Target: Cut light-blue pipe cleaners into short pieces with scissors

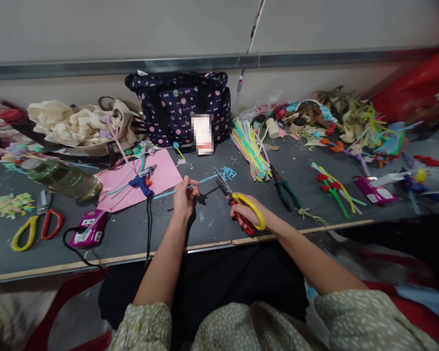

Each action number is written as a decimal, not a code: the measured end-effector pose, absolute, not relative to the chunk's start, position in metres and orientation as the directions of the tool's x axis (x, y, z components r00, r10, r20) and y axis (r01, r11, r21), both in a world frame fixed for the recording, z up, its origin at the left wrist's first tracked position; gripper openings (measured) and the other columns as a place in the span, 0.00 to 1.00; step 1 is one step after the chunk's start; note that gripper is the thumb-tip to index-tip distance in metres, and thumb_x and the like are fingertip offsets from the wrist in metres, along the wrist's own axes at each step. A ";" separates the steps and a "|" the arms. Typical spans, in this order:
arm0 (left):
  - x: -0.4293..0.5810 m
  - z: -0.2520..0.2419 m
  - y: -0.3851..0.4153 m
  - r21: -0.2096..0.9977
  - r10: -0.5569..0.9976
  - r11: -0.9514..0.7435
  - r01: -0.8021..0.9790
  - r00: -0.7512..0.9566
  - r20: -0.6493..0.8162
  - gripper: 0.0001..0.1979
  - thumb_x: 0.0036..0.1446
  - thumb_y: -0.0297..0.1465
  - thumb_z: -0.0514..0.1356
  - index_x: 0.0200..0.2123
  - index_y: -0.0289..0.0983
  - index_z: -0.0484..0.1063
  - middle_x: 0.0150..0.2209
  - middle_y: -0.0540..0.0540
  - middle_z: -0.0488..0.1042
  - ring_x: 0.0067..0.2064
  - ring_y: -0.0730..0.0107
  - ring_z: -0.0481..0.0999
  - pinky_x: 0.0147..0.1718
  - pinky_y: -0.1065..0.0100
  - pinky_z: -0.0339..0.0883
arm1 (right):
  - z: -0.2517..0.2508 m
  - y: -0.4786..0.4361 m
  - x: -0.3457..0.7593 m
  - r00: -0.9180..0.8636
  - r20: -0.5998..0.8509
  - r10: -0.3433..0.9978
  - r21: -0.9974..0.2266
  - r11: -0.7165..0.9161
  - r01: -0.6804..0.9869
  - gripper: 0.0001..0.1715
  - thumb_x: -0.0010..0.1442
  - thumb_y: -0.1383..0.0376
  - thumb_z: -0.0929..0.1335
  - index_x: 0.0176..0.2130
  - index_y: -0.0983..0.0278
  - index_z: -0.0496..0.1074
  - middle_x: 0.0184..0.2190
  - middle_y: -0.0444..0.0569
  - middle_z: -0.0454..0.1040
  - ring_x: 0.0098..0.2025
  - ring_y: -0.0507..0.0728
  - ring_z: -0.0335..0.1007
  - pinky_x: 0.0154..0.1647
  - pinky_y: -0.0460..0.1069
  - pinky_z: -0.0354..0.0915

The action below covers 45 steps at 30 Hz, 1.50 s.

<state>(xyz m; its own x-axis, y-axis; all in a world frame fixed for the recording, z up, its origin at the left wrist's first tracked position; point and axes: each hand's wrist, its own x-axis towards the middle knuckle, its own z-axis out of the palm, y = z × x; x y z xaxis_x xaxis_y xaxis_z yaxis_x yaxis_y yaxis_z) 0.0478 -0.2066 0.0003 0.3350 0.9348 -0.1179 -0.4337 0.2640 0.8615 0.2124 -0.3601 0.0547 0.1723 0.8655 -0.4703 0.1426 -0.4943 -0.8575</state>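
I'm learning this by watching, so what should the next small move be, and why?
Probably a gentle squeeze of the right hand to snip the end of the blue stem. That hand grips the scissors, whose blades are at the stem's far end; the left hand holds the stem, and short blue pieces lie close by.

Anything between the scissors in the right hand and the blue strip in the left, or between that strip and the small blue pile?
Nothing visible between scissors and blue strip: its tip is at the blades. In this view, only the blades lie between it and the blue pile.
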 end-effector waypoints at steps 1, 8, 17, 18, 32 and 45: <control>0.048 0.000 -0.206 0.861 0.935 0.264 -0.435 0.336 -0.118 0.21 0.55 0.46 0.65 0.24 0.33 0.77 0.15 0.50 0.67 0.17 0.78 0.66 0.21 0.75 0.63 | 0.054 -0.360 0.213 0.169 -0.469 0.867 -0.857 -0.493 0.151 0.10 0.53 0.65 0.65 0.38 0.61 0.66 0.14 0.37 0.66 0.11 0.50 0.60 0.13 0.43 0.61; 0.048 -0.003 -0.206 0.867 0.934 0.262 -0.423 0.337 -0.118 0.21 0.56 0.46 0.64 0.24 0.34 0.77 0.15 0.50 0.67 0.17 0.78 0.65 0.20 0.74 0.63 | 0.045 -0.359 0.215 0.158 -0.449 0.879 -0.865 -0.473 0.169 0.06 0.56 0.63 0.66 0.36 0.61 0.67 0.14 0.37 0.67 0.12 0.49 0.61 0.13 0.42 0.60; 0.049 -0.004 -0.206 0.865 0.928 0.268 -0.425 0.355 -0.113 0.21 0.55 0.46 0.65 0.24 0.33 0.77 0.15 0.50 0.68 0.17 0.78 0.66 0.20 0.75 0.63 | 0.044 -0.359 0.216 0.146 -0.438 0.887 -0.865 -0.460 0.202 0.04 0.57 0.62 0.65 0.33 0.61 0.65 0.12 0.36 0.65 0.11 0.49 0.60 0.13 0.42 0.61; 0.049 -0.004 -0.206 0.865 0.928 0.269 -0.423 0.355 -0.115 0.21 0.55 0.46 0.65 0.24 0.33 0.77 0.15 0.50 0.68 0.18 0.78 0.66 0.20 0.75 0.63 | 0.044 -0.358 0.216 0.145 -0.434 0.889 -0.865 -0.456 0.208 0.04 0.57 0.62 0.64 0.32 0.61 0.65 0.12 0.37 0.65 0.11 0.50 0.60 0.13 0.43 0.61; 0.050 -0.005 -0.207 0.883 0.921 0.281 -0.375 0.365 -0.138 0.20 0.54 0.45 0.66 0.26 0.32 0.79 0.16 0.49 0.69 0.17 0.78 0.65 0.20 0.75 0.64 | 0.035 -0.354 0.226 0.127 -0.467 0.875 -0.848 -0.484 0.217 0.13 0.57 0.62 0.65 0.43 0.60 0.67 0.15 0.37 0.70 0.11 0.50 0.61 0.11 0.43 0.60; 0.054 -0.003 -0.211 0.892 0.905 0.339 -0.298 0.362 -0.223 0.20 0.53 0.46 0.66 0.27 0.33 0.78 0.17 0.48 0.69 0.17 0.77 0.64 0.20 0.73 0.65 | 0.029 -0.341 0.232 0.108 -0.508 0.854 -0.829 -0.520 0.207 0.16 0.55 0.65 0.64 0.45 0.62 0.66 0.20 0.39 0.72 0.11 0.51 0.64 0.10 0.43 0.60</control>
<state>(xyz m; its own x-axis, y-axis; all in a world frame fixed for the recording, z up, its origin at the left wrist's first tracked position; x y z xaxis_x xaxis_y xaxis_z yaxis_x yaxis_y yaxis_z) 0.0537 -0.2110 -0.0028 0.3616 0.9052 -0.2235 -0.2981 0.3394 0.8922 0.2316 -0.3411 0.0294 0.1081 0.8543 -0.5084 0.2072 -0.5195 -0.8290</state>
